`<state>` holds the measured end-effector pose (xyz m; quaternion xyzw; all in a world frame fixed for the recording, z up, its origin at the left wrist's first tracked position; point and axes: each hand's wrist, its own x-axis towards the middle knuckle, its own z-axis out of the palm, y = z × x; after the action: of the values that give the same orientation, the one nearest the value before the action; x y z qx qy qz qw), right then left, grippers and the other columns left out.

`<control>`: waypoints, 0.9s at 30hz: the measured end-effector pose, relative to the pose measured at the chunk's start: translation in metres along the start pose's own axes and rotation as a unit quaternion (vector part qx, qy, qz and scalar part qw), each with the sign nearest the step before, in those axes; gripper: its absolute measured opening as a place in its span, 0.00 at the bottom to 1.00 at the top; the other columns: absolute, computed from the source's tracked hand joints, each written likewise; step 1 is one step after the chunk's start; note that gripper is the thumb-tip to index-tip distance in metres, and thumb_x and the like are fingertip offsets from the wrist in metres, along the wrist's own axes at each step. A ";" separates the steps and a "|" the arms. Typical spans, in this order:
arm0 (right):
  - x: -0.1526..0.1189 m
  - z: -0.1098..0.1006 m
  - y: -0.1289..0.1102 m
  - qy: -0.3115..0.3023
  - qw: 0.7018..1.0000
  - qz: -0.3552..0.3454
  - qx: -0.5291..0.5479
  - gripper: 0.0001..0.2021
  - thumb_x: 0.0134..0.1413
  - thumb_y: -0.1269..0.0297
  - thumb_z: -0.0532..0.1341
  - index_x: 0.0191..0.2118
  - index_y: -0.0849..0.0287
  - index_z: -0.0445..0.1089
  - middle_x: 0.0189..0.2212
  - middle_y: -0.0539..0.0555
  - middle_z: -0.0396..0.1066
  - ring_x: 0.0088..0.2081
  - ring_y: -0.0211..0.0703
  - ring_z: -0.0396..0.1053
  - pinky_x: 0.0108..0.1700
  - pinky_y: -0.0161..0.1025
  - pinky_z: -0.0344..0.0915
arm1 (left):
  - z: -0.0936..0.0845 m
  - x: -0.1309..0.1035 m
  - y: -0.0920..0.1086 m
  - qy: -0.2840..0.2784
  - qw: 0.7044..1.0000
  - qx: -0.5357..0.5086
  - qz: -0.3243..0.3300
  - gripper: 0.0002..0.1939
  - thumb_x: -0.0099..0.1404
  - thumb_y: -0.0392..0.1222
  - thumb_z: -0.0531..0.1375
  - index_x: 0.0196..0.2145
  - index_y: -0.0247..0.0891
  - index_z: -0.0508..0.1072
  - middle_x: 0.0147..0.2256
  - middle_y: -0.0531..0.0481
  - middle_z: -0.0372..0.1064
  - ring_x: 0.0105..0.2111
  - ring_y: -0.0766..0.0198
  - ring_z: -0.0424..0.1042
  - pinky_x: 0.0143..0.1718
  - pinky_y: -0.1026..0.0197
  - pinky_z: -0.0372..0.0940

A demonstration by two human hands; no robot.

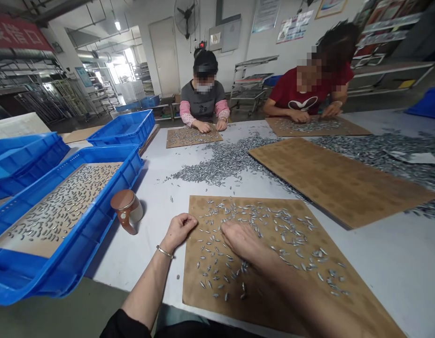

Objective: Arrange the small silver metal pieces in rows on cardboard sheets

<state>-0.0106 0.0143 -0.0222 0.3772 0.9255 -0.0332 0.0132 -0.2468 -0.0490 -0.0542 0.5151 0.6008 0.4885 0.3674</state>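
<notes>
A brown board (260,300) lies in front of me, strewn with small silvery metal pieces (298,239). At its left edge is my left hand (181,230), its fingers curled together at the board's rim; whether anything sits between them is hidden. My right hand (240,238) is over the board's upper left part, palm down, fingers bent onto the pieces. Its fingertips are mostly covered by the hand itself, so what they pinch cannot be made out. Around the right hand the pieces lie singly to the left and in looser clusters to the right.
A blue tray (129,164) with a piece-covered board stands left, beside a brown lidded mug (124,202). A heap of metal pieces (221,162) spreads across the table's middle. Another brown board (337,178) lies on it at right. Two co-workers (205,98) sit opposite with their own boards.
</notes>
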 end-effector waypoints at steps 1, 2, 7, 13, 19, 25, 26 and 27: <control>0.000 0.001 -0.003 -0.004 1.000 -0.009 -0.011 0.13 0.69 0.70 0.51 0.42 0.59 0.74 0.41 0.61 0.77 0.41 0.47 0.73 0.39 0.39 0.56 | 0.000 0.000 0.000 -0.001 1.000 -0.001 0.000 0.21 0.60 0.60 0.67 0.35 0.36 0.77 0.31 0.50 0.74 0.31 0.62 0.68 0.36 0.61 0.63; -0.001 0.001 -0.005 -0.007 1.000 -0.018 -0.017 0.13 0.70 0.71 0.51 0.42 0.59 0.74 0.41 0.61 0.77 0.41 0.47 0.73 0.40 0.39 0.57 | 0.000 0.000 0.000 -0.002 1.000 -0.001 0.000 0.22 0.60 0.60 0.67 0.35 0.36 0.77 0.31 0.49 0.74 0.31 0.62 0.68 0.36 0.61 0.63; -0.002 -0.005 0.010 -0.018 0.998 -0.041 0.052 0.13 0.69 0.69 0.53 0.37 0.57 0.75 0.40 0.56 0.76 0.40 0.43 0.72 0.38 0.37 0.56 | 0.000 -0.001 0.002 -0.004 1.000 0.004 0.004 0.21 0.60 0.59 0.66 0.35 0.36 0.77 0.31 0.49 0.73 0.32 0.62 0.68 0.36 0.61 0.62; 0.007 -0.020 0.028 0.013 0.998 0.023 0.056 0.12 0.68 0.68 0.53 0.39 0.58 0.75 0.40 0.57 0.76 0.39 0.44 0.72 0.36 0.37 0.55 | 0.000 -0.003 0.004 -0.005 1.000 0.025 0.004 0.22 0.62 0.60 0.64 0.36 0.36 0.77 0.32 0.49 0.74 0.32 0.62 0.68 0.37 0.61 0.63; 0.017 -0.008 0.011 0.006 0.998 0.043 0.050 0.11 0.68 0.65 0.56 0.38 0.61 0.74 0.42 0.60 0.78 0.40 0.46 0.74 0.36 0.38 0.55 | 0.002 0.004 0.010 -0.007 0.996 0.091 0.002 0.18 0.64 0.56 0.60 0.33 0.36 0.75 0.29 0.50 0.72 0.29 0.62 0.68 0.33 0.61 0.63; 0.022 -0.001 0.013 0.007 0.998 0.052 0.041 0.12 0.64 0.70 0.54 0.34 0.61 0.74 0.34 0.60 0.78 0.35 0.46 0.73 0.32 0.39 0.50 | 0.014 0.022 0.028 -0.013 0.973 0.226 0.037 0.07 0.63 0.42 0.59 0.28 0.39 0.74 0.32 0.48 0.74 0.34 0.58 0.70 0.39 0.58 0.63; 0.022 -0.003 0.014 0.011 0.998 0.053 0.041 0.12 0.64 0.70 0.54 0.35 0.61 0.74 0.35 0.61 0.78 0.35 0.46 0.73 0.33 0.39 0.50 | 0.019 0.025 0.029 -0.015 0.968 0.248 0.043 0.07 0.62 0.39 0.59 0.27 0.40 0.73 0.33 0.47 0.74 0.35 0.57 0.70 0.40 0.58 0.63; 0.023 -0.005 0.015 0.017 0.997 0.054 0.045 0.11 0.65 0.69 0.54 0.35 0.60 0.74 0.36 0.60 0.78 0.36 0.46 0.74 0.33 0.39 0.51 | 0.024 0.027 0.030 -0.016 0.962 0.268 0.046 0.06 0.62 0.38 0.59 0.27 0.40 0.73 0.33 0.47 0.74 0.35 0.57 0.71 0.41 0.57 0.63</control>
<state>-0.0162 0.0417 -0.0192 0.4269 0.9016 -0.0678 -0.0174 -0.2214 -0.0179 -0.0295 0.6297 0.6793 0.3179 0.2024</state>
